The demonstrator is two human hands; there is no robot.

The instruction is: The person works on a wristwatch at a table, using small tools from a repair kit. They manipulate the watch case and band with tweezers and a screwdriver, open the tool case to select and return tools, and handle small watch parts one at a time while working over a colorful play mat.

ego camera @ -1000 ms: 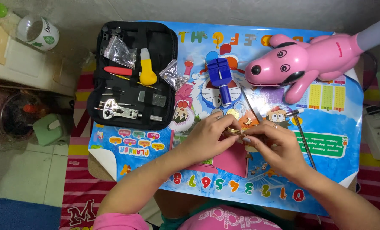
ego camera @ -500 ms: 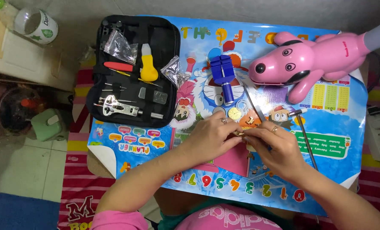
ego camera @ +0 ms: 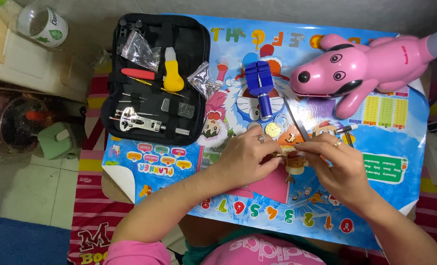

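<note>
A small gold piece [ego camera: 281, 155] is pinched between the fingertips of the left hand [ego camera: 245, 158], near the middle of the worktop [ego camera: 395, 142]. It is mostly hidden by the fingers, so its shape and long axis cannot be told. A thin metal tool [ego camera: 297, 125] is pinched in the right hand [ego camera: 338, 164]. The tool is long and slim. Its long axis runs up and a little to the left, away from the person, and its near end is held just beside the gold piece. A ring is worn on each hand.

A blue block tool [ego camera: 260, 86] is set just past the hands, with its handle pointing toward the person. A pink toy dog [ego camera: 360, 66] is laid at the far right. A black tool case [ego camera: 154, 78] is spread open on the left, with a yellow-handled tool [ego camera: 172, 73] inside. A small gold disc [ego camera: 272, 129] is lying near the left hand.
</note>
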